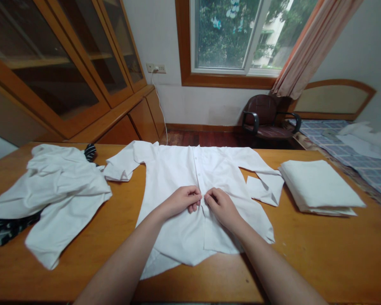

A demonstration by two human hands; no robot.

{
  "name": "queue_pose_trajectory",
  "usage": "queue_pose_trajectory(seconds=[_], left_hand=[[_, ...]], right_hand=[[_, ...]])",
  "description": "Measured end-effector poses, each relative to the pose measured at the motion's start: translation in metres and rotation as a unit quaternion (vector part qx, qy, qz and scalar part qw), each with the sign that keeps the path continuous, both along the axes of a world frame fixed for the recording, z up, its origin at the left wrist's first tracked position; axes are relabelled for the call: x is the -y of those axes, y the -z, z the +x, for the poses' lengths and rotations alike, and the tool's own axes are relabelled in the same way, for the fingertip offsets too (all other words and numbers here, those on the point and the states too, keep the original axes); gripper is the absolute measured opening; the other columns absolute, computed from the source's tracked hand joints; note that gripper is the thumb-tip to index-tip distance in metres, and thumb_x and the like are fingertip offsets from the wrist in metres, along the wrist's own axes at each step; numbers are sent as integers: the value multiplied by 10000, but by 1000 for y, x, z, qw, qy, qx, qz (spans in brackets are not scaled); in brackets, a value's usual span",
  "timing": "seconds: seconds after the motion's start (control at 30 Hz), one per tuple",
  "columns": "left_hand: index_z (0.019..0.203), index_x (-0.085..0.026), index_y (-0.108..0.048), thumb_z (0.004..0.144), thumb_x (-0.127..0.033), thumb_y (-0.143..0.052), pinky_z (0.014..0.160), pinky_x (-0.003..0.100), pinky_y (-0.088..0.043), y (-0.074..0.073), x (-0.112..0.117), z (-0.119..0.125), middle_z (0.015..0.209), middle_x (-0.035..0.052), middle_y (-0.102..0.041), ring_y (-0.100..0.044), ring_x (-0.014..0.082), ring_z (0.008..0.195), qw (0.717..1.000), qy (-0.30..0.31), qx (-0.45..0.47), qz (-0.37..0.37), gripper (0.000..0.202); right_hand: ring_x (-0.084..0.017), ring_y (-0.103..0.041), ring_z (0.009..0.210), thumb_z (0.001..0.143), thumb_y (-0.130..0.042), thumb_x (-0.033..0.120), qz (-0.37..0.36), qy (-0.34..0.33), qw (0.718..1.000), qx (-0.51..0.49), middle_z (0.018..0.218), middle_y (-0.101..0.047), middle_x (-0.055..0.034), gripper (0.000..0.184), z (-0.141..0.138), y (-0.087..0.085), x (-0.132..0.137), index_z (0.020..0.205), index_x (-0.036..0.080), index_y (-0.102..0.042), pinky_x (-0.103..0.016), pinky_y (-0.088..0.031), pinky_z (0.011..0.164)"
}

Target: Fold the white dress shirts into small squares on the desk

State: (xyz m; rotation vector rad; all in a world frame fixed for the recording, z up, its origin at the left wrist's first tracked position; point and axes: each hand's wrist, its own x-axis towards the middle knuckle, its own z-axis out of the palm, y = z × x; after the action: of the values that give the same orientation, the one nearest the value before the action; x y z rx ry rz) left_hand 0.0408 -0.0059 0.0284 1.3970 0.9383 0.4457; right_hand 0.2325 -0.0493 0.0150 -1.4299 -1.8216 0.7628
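Observation:
A white button-up shirt lies spread on the wooden table, front side up, its sleeves out to both sides. Its upper placket shows small buttons done up, while the front edges part toward the hem. My left hand pinches the placket near the middle from the left, fingers curled. From the right, my right hand pinches the facing edge, its fingertips close to those of the left. The button or buttonhole between the fingertips is too small to make out.
Crumpled white clothing with a black patterned cloth lies left on the table. A folded white cloth sits to the right. Beyond are a glass-door cabinet, an armchair and a bed.

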Motion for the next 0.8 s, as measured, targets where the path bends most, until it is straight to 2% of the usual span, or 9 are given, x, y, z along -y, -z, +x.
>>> queue_pose_trajectory(seconds=[0.47,0.8], left_hand=[[792,-157,-597,856,-377,-607,531,211,-457,0,0,-1,667,2,-621,-575,100,557,1000,-10,-7,7,230],[809,-164,-598,851,-399,-604,464,179,-391,2,0,2,668,-6,-613,-526,81,518,999,-28,-30,29,238]], right_hand=[[-187,-567,764,939,-508,253,-2,5,1000,-2,760,-632,-20,180,0,-3,1,780,208,-579,-302,-412,727],[-185,-559,770,951,-489,250,-5,-3,1000,-4,763,-620,-18,194,0,-2,2,779,209,-567,-299,-404,732]])
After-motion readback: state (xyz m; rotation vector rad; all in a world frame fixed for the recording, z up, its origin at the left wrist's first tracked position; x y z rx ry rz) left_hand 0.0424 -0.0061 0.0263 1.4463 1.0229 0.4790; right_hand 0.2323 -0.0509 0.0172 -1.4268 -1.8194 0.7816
